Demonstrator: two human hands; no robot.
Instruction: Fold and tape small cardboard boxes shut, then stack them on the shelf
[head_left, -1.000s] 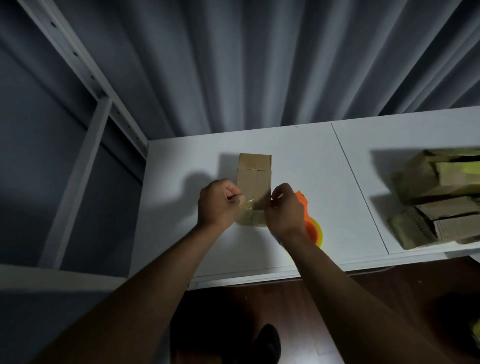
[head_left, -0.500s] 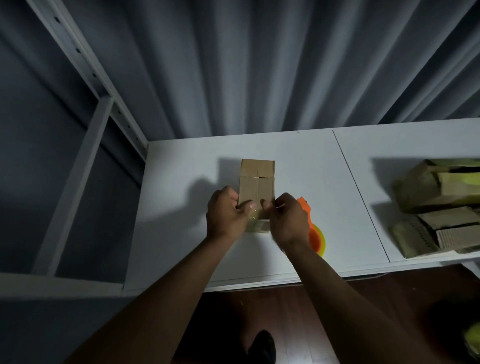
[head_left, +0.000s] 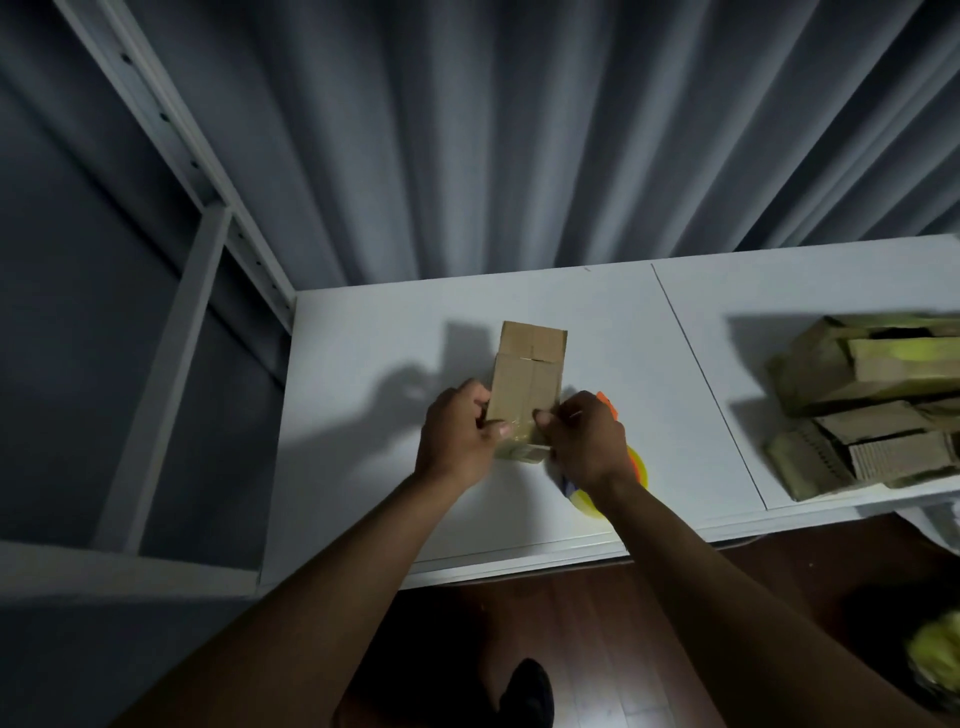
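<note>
The box (head_left: 527, 387) lies on the table (head_left: 363, 364). Both the left hand (head_left: 457, 436) and right hand (head_left: 584, 441) pinch its near end, pressing tape. Uneven thumb pressure could wrinkle it, leaving the flap loose.

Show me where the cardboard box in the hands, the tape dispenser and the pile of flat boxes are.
cardboard box (head_left: 527, 379), head view, on its top face.
tape dispenser (head_left: 638, 467), head view, on its yellow-orange part beside the right wrist.
pile of flat boxes (head_left: 878, 410), head view, on the cardboard at the pile's middle.
</note>
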